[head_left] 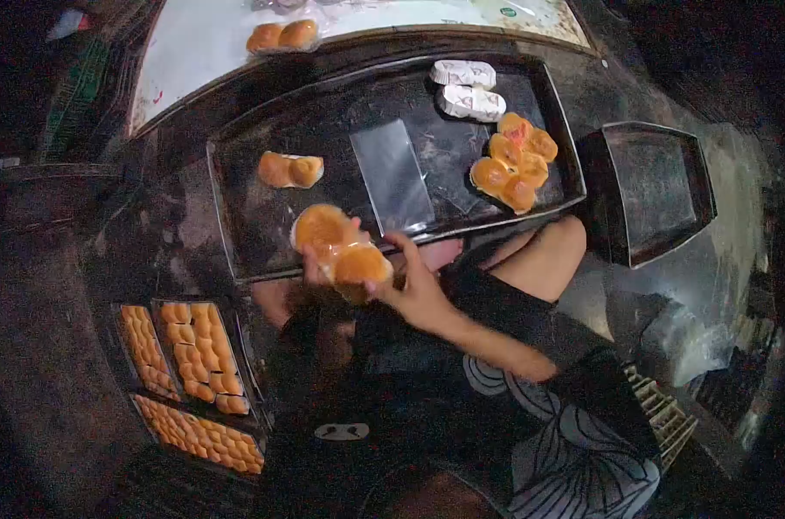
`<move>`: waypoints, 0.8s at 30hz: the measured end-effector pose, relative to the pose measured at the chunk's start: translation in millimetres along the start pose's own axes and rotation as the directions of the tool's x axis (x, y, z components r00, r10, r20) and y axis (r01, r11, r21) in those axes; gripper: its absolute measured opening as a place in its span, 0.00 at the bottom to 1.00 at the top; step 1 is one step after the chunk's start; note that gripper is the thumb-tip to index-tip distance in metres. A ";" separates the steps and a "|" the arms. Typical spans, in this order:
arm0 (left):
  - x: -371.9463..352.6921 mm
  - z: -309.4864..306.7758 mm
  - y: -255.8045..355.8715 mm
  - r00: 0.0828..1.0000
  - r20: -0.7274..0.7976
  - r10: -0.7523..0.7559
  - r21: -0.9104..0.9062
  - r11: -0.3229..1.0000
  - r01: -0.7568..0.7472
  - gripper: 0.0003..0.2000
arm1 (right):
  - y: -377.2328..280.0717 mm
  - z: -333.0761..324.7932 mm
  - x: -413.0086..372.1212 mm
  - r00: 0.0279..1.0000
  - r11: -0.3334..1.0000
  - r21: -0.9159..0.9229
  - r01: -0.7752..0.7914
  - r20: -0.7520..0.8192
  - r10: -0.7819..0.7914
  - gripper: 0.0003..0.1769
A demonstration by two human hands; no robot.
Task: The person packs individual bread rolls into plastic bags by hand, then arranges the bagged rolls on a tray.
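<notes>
Over the near edge of the black tray (263, 131), a pair of joined golden buns (323, 228) is in my grasp, with a pale seam between them. My left hand (313, 266) is closed around their left side, partly hidden by the bread. On the right, my right hand (414, 290) has its fingers against the lower bun, thumb pointing up toward the tray rim. A flat clear plastic bag (392, 177) lies in the tray just beyond. To its left sits a smaller piece of buns (290, 169); to its right is a cluster of joined buns (515, 163).
Two stacks of white paper baking cups (469, 102) lie at the tray's far right. Wrapped buns (282, 36) rest on a white surface (202, 52) beyond. Trays of buns (204, 350) stand at lower left. Another black tray (656, 190) is at right, near crumpled plastic (687, 342).
</notes>
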State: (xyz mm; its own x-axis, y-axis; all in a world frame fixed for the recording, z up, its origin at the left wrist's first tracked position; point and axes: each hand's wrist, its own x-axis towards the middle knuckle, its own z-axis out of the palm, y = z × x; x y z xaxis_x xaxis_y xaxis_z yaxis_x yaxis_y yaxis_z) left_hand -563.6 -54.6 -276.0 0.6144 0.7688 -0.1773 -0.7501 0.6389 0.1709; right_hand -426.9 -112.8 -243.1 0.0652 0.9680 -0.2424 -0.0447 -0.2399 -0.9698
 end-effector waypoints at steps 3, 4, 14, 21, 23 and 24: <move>7.6 -24.0 -48.8 0.897 -0.302 0.323 0.575 0.812 -0.099 0.26 | 41.2 11.1 28.9 0.977 0.988 -0.150 -0.024 -0.214 -0.008 0.36; 12.1 5.3 -58.1 0.790 -0.437 0.430 0.522 0.837 -0.167 0.22 | 11.8 9.0 34.3 0.970 0.976 -0.219 -0.007 -0.238 -0.046 0.34; 34.6 -72.4 -59.1 0.989 0.052 0.136 0.786 -0.617 0.043 0.17 | -73.4 -54.6 157.8 0.803 0.763 -0.522 0.381 -0.222 -0.553 0.12; 34.2 -60.1 -13.3 0.992 -0.110 0.068 0.855 -0.502 0.129 0.10 | 40.9 -44.8 52.2 0.929 0.972 -0.234 -0.034 0.350 0.117 0.18; 35.4 -75.0 -3.8 0.998 0.010 -0.068 0.702 -0.710 -0.055 0.09 | 68.0 -46.1 10.0 0.846 0.916 -0.375 0.145 0.527 0.082 0.12; 33.0 -66.6 -3.3 0.999 -0.026 -0.047 0.825 -0.565 -0.005 0.09 | 73.5 -41.9 7.1 0.852 0.921 -0.370 0.124 0.515 0.092 0.12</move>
State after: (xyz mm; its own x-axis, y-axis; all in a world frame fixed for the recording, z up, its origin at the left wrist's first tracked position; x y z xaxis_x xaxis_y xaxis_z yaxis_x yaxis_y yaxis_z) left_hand -557.1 -33.2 -347.0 0.6423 0.7370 -0.2105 0.6226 -0.3415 0.7041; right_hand -388.0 -126.6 -317.2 -0.4621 0.8410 -0.2815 0.3353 -0.1282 -0.9333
